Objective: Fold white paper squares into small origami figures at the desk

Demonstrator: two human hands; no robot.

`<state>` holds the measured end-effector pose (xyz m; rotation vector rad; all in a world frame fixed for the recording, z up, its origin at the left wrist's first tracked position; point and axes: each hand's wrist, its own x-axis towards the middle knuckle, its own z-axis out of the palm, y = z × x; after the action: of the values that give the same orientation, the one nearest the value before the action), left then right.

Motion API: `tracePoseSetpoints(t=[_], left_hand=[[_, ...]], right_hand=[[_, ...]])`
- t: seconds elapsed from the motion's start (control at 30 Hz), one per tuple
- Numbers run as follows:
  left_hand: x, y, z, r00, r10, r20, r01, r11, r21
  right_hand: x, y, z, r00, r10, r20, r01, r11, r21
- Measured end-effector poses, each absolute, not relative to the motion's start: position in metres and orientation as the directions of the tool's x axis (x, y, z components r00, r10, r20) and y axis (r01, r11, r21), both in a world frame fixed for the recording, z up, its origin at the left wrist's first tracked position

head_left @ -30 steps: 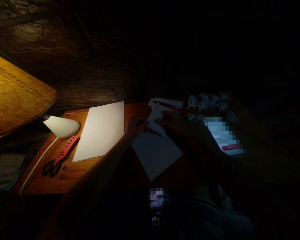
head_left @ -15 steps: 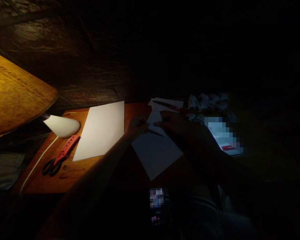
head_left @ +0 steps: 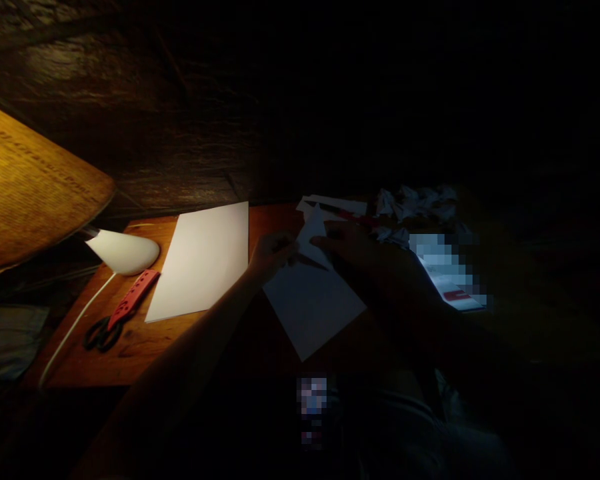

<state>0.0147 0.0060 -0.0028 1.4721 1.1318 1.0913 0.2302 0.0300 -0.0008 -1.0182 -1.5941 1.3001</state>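
A partly folded sheet of paper (head_left: 314, 313) lies in dim light on the table's middle, one corner toward me and a narrow point away from me. My left hand (head_left: 273, 255) is closed at the paper's left side, its fingers bent at the fold. On the opposite side, my right hand (head_left: 341, 241) grips the upper part of the paper near the point, thumb on top. Shadow covers most of the right fingers. A dark, pointed shadow falls across the paper between both hands.
Left of the hands lie a white paper stack (head_left: 205, 260) and scissors in a red cover (head_left: 133, 300). A lit lamp (head_left: 40, 187) stands at far left. Crumpled papers (head_left: 415, 203) sit at the back right, with a glowing screen (head_left: 445, 277) nearer. A phone (head_left: 312, 407) shows below the table edge.
The paper's far point has shifted slightly to the right. My right thumb has moved a little up along the paper, and my left fingers have shifted slightly.
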Motion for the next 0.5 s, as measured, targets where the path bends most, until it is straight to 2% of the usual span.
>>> tracePoseSetpoints(t=[0.17, 0.5], left_hand=[[0.014, 0.004, 0.003, 0.122, 0.977, 0.176, 0.11, -0.19, 0.976], [0.012, 0.005, 0.002, 0.112, 0.979, 0.172, 0.079, -0.181, 0.98]], right_hand=[[0.23, 0.03, -0.001, -0.297, 0.952, 0.076, 0.067, 0.1, -0.993], [0.231, 0.035, -0.016, -0.337, 0.94, 0.048, -0.029, 0.041, -0.999]])
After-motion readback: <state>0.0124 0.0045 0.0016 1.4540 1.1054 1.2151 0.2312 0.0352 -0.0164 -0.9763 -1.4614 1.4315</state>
